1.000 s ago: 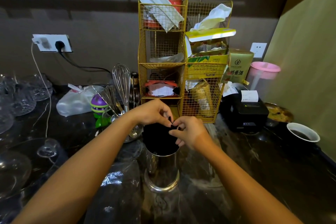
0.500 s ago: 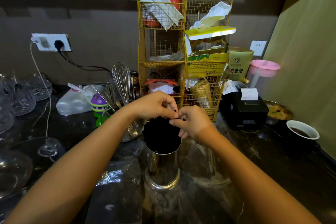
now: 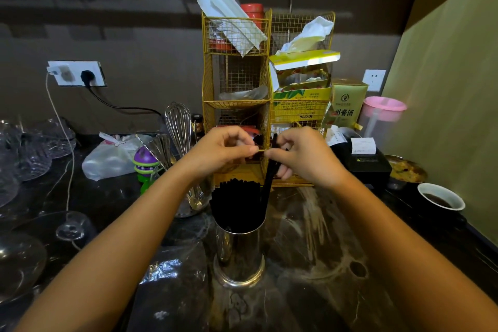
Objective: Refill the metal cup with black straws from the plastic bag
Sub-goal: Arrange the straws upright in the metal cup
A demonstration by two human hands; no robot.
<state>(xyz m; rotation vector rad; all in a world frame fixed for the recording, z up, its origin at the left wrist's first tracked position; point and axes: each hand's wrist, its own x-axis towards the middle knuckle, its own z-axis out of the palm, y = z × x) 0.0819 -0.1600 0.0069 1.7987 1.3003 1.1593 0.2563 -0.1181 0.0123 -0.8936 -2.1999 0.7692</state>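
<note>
Hands pinched together: left (image 3: pixel 221 151), right (image 3: pixel 304 156) gripping black straw (image 3: pixel 269 170) above metal cup (image 3: pixel 238 253); box (image 3: pixel 301 110) reads "100%".

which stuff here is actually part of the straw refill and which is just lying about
Part of the job:
- metal cup
- black straws standing in it
- single straw in the right hand
- left hand, fingertips meeting the right's

Just lying about:
- yellow wire rack
- whisk
- pink-lidded jug
- paper cup with dark liquid
- receipt printer
</note>
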